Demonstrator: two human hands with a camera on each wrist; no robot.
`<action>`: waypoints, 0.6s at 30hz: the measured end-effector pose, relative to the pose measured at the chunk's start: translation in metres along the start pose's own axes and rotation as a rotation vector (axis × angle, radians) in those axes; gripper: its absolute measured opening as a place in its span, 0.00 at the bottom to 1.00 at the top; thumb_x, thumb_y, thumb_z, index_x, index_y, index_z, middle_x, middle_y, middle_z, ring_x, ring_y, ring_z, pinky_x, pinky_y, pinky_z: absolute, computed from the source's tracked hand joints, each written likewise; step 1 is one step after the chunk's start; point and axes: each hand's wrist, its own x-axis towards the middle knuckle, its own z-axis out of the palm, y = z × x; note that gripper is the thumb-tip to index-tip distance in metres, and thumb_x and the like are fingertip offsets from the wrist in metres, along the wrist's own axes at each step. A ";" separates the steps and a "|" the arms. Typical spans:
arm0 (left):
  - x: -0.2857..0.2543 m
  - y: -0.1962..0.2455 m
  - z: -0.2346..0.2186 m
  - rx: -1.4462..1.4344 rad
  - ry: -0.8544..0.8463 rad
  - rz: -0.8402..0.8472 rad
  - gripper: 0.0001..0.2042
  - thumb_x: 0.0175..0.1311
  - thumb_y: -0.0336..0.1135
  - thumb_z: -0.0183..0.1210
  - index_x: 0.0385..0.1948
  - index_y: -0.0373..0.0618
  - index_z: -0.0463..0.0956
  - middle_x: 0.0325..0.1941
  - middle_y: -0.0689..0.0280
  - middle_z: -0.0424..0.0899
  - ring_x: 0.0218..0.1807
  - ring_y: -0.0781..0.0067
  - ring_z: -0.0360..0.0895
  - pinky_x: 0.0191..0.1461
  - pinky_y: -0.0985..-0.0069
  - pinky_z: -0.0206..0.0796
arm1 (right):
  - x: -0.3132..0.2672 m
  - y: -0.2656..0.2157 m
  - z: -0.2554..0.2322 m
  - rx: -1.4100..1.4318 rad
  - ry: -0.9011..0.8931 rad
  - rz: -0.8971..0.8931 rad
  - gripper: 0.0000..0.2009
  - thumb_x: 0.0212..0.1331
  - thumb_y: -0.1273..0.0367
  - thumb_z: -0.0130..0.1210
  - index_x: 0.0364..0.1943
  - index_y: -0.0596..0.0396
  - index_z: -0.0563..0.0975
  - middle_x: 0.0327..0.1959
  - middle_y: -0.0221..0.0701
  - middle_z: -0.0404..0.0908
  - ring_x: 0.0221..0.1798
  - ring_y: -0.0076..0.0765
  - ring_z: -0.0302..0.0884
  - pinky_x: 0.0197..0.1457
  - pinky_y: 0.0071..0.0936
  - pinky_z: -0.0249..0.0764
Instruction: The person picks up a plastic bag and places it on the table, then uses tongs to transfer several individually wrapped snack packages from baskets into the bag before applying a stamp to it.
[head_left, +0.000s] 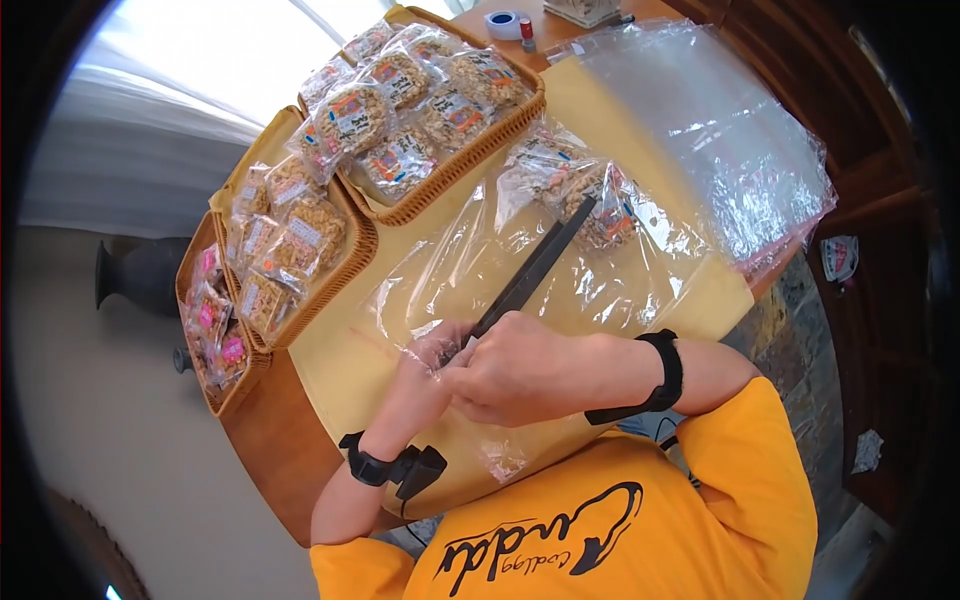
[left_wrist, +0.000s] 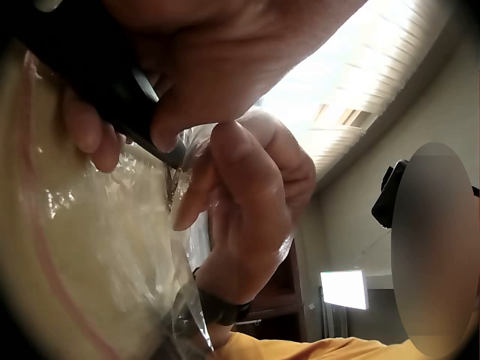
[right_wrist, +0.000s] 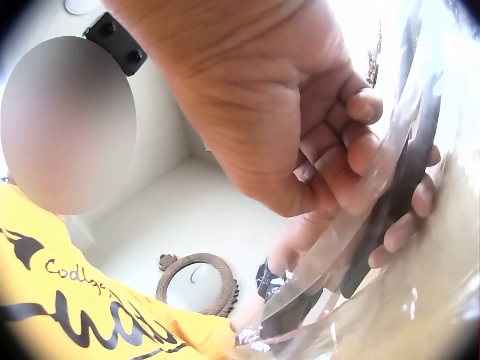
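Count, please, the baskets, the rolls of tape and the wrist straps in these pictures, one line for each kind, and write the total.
Wicker baskets: 3
Roll of tape: 1
Wrist straps: 2
Total: 6
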 end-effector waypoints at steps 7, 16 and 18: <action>-0.061 0.009 -0.055 -0.064 -0.109 -0.413 0.15 0.64 0.33 0.61 0.49 0.35 0.75 0.32 0.70 0.79 0.28 0.83 0.74 0.31 0.81 0.67 | 0.001 -0.001 -0.010 0.027 -0.068 0.018 0.08 0.53 0.67 0.56 0.22 0.52 0.71 0.11 0.35 0.72 0.18 0.45 0.76 0.20 0.38 0.70; -0.146 0.061 -0.169 0.056 0.275 -0.376 0.16 0.63 0.28 0.57 0.51 0.33 0.73 0.30 0.67 0.81 0.25 0.81 0.76 0.28 0.83 0.69 | 0.003 0.000 -0.006 0.073 -0.169 0.065 0.10 0.56 0.66 0.53 0.20 0.53 0.69 0.12 0.40 0.72 0.18 0.50 0.74 0.22 0.44 0.68; -0.100 0.071 -0.155 0.097 0.377 -0.288 0.16 0.65 0.29 0.54 0.53 0.33 0.72 0.31 0.66 0.82 0.24 0.81 0.76 0.26 0.85 0.68 | 0.003 0.001 -0.004 0.076 -0.176 0.066 0.10 0.55 0.66 0.53 0.20 0.53 0.70 0.12 0.40 0.72 0.18 0.50 0.74 0.22 0.44 0.68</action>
